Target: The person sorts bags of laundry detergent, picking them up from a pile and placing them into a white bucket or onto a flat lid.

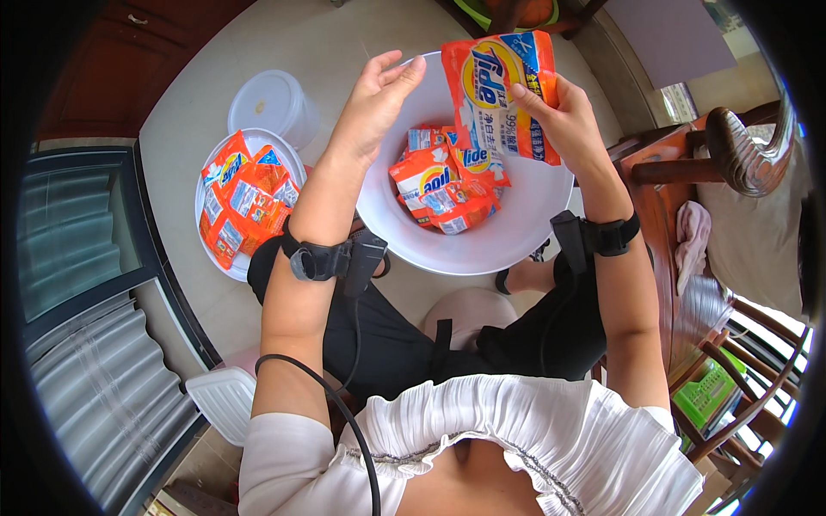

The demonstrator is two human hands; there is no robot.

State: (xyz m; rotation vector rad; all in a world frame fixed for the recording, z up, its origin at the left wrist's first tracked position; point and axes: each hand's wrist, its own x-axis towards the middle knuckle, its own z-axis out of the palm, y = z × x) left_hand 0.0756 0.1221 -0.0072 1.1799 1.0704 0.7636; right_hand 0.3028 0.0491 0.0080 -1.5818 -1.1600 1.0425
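Observation:
My right hand (568,119) grips an orange Tide detergent packet (497,97) by its right side, thumb on the printed front. The packet is raised over the far right rim of a large white plastic bucket (535,213). Inside the bucket lie several more Tide packets (445,180) in a loose heap. Over the bucket's far left rim, my left hand (384,97) is empty, its fingers apart and its palm turned towards the packet. To the left, a round white lid (297,158) carries another pile of orange packets (242,200).
A lidded white tub (271,106) stands behind the lid. At the right are carved wooden furniture (742,148), a pink cloth (692,238) and a green plastic basket (710,390). A dark-framed glass door (84,258) lines the left side. Cabled black devices (364,258) are strapped to both forearms.

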